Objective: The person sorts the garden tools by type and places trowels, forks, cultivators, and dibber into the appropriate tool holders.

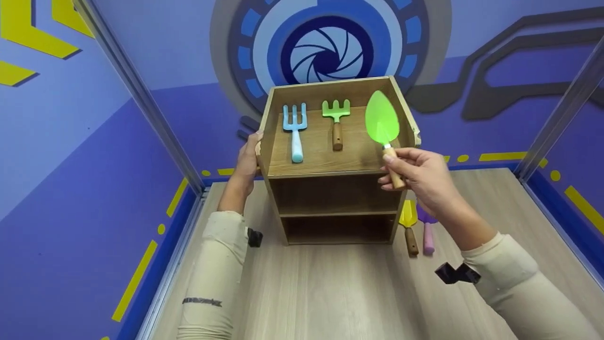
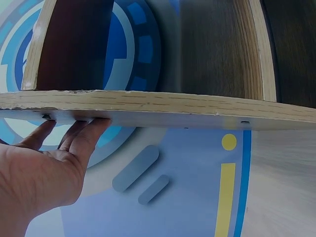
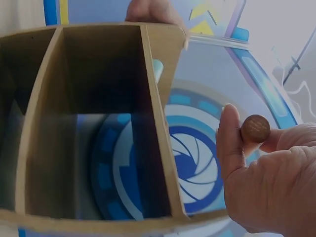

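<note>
Sleeves [image 1: 214, 264]: two, pale cloth, one on each forearm, reaching in from the bottom of the head view; one black block [image 1: 255, 237] sits by the left cuff and another by the right, while one dark band [image 1: 202, 301] circles the left sleeve
Right hand [image 1: 422, 177]: one green trowel [image 1: 383, 123] pinched by its wooden handle between thumb and fingers, a narrow hold
Green trowel: one, blade up and leaning slightly left, in front of the right part of the shelf's top level; whether it touches the wood I cannot tell
Left hand [image 1: 246, 160]: gripping no tool, fingers fairly straight, their tips against the outer face of the shelf's left side, as the left wrist view shows
Shelf [image 1: 356, 158]: one, wooden, upright on the table, with three levels: a walled top and two open compartments under it
Forks: two, both lying on the top level, apart from each other, prongs toward the back; one blue fork [image 1: 295, 139] at the left, one green fork [image 1: 337, 127] with a brown handle near the middle
Trowels on the table [image 1: 321, 293]: two, just right of the shelf, side by side, handles toward the camera; one yellow trowel [image 1: 408, 217], one purple trowel [image 1: 428, 238] whose blade is partly hidden by the right hand
Wall [image 1: 165, 38]: blue and purple, with one round shutter design [image 1: 325, 56] behind the shelf
</note>
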Demonstrator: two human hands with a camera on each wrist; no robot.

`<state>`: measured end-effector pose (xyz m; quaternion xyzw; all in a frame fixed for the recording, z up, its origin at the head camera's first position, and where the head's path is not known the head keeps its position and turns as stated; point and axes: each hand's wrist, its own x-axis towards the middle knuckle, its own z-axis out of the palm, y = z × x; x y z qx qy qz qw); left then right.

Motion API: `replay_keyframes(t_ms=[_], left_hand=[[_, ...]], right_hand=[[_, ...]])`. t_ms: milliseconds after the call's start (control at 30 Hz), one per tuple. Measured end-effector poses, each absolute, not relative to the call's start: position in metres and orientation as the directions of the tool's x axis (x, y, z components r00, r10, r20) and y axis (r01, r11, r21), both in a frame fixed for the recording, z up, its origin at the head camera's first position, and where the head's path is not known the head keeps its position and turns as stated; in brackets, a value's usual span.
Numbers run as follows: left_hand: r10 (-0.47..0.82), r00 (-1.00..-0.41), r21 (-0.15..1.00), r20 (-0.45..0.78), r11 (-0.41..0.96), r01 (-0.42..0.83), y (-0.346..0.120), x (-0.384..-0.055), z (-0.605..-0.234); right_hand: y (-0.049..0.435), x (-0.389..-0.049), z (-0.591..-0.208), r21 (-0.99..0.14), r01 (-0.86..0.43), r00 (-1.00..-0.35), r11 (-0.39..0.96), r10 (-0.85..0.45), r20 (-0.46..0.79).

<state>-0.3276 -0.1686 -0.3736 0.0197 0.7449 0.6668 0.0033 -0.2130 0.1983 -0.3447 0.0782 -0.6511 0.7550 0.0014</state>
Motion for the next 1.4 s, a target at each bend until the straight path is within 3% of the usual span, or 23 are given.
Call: replay_keyframes(t_ms=[533,1400], left_hand=[[0.04,-0.999,0.994,0.035,0.107,0.039,-0.167,-0.328,-0.374],[0.039,-0.998,0.995,0.047,0.091,0.05,-0.168,-0.326,-0.374]], right_hand=[[0.163,-0.242,-0.356,-0.951,0.085,-0.995,-0.297,-0.076,-0.065],[0.161,-0.268,-0.343,-0.97,0.07,-0.997,-0.231,-0.028,-0.065]])
